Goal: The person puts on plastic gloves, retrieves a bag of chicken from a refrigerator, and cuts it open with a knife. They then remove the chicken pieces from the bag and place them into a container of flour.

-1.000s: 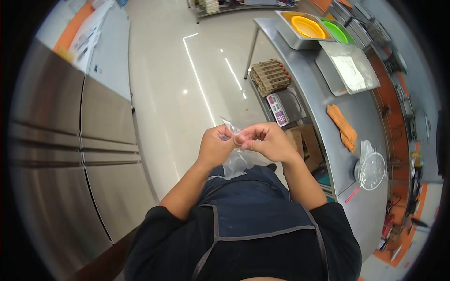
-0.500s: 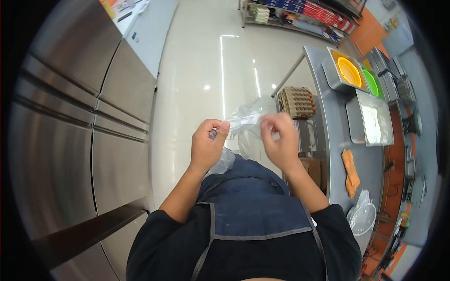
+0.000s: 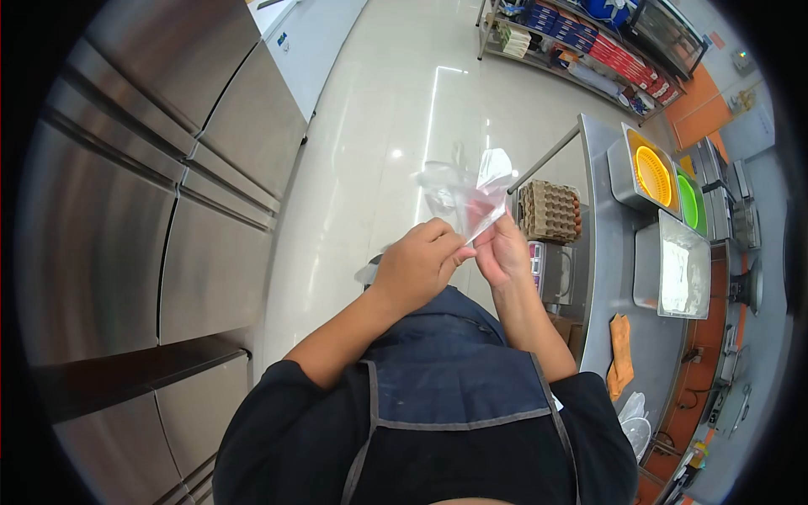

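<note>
A thin, clear plastic bag (image 3: 442,181) is bunched and creased between my two hands, over the floor in front of my apron. My left hand (image 3: 418,263) is closed, its thumb and fingers pinching the near edge of the plastic. On the other side, my right hand (image 3: 505,255) grips the plastic with its palm turned inward. Its fingertips show pinkish through the film, partly hidden by folds and glare. More clear plastic (image 3: 368,271) shows beyond my left wrist, mostly covered by the arm.
To the right runs a steel table (image 3: 593,194) with a metal pan (image 3: 646,268), a yellow basket (image 3: 653,177), a green basket (image 3: 688,200) and an orange cloth (image 3: 620,356). Egg trays (image 3: 547,210) sit below its edge. Steel refrigerator doors (image 3: 223,286) stand at left.
My hands have come together, the left moving right to meet the other. The right hand has turned its palm inward against the plastic. The view has shifted slightly.
</note>
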Available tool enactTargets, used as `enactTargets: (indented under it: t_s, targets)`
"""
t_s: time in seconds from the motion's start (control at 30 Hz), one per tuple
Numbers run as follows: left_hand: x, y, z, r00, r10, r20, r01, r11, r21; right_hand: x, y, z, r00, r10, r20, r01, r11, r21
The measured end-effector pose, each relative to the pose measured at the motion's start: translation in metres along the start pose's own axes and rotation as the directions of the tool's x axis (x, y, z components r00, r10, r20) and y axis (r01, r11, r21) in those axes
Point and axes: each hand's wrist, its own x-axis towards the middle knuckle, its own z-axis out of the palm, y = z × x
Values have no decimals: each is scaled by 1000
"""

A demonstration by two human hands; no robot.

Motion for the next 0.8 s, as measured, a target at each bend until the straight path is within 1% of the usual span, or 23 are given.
enactTargets:
  t_s: [0.03, 0.1, 0.13, 0.17, 0.23, 0.27, 0.33, 0.37, 0.43, 0.47, 0.53, 0.57, 0.63, 0.67, 0.7, 0.73, 0.77, 0.8]
  targets:
    - [1, 1, 5, 1000, -8, -4, 8, 1000, -2, 2, 5, -10, 1000, 7, -1, -7, 1000, -5]
    - [3, 3, 13, 997, -8, -76, 11, 999, 31, 0, 11, -8, 994, 105, 27, -108, 987, 118]
    - [3, 2, 17, 997, -12, -81, 15, 999, 32, -1, 11, -10, 983, 142, 114, -153, 983, 96]
    - [1, 2, 21, 996, -16, -85, 20, 999, 39, 0, 13, -13, 982, 146, 116, -157, 983, 93]
    - [-1, 2, 23, 996, -21, -90, 25, 999, 45, 2, 17, -20, 980, 171, 100, -181, 978, 100]
    - [-2, 3, 23, 997, -38, -68, 41, 998, 45, 4, 18, -26, 980, 173, 100, -182, 978, 97]
    - [-6, 3, 22, 997, -56, -46, 58, 997, 44, 7, 22, -39, 983, 178, -45, -170, 976, 134]
    - [-8, 4, 23, 998, -55, -22, 56, 997, 45, 8, 23, -47, 983, 177, -47, -170, 977, 132]
    - [-9, 4, 23, 999, -49, 2, 49, 998, 42, 11, 23, -59, 972, 99, 215, -152, 957, 246]
    - [-9, 6, 23, 999, -37, -20, 37, 999, 2, 5, 18, -44, 972, 96, 213, -148, 958, 245]
    - [-10, 7, 23, 999, -24, -37, 22, 999, -41, -12, 4, -3, 906, 57, 419, -147, 971, 187]
    - [-10, 7, 23, 999, -26, -37, 24, 998, -55, -11, 7, -7, 908, 53, 417, -142, 972, 186]
    - [-12, 6, 25, 999, -24, -40, 21, 997, -73, -5, 15, -20, 907, 6, 421, -172, 917, 359]
    - [-14, 3, 28, 1000, -12, -28, 8, 994, -113, -5, 14, -19, 907, 5, 421, -170, 919, 355]
    - [-16, 0, 31, 1000, 1, -17, -3, 988, -154, -5, 14, -17, 946, -2, 323, -54, 985, 166]
    - [-19, -1, 35, 1000, -1, -18, -2, 987, -160, -6, 15, -16, 974, -32, 225, 42, 998, -42]
    - [-21, -2, 39, 1000, -7, 18, 11, 977, -212, -6, 18, -16, 975, -30, 222, 42, 998, -48]
    - [-23, -2, 42, 998, -10, 57, 25, 964, -263, -5, 22, -17, 983, -110, 146, 123, 989, -79]
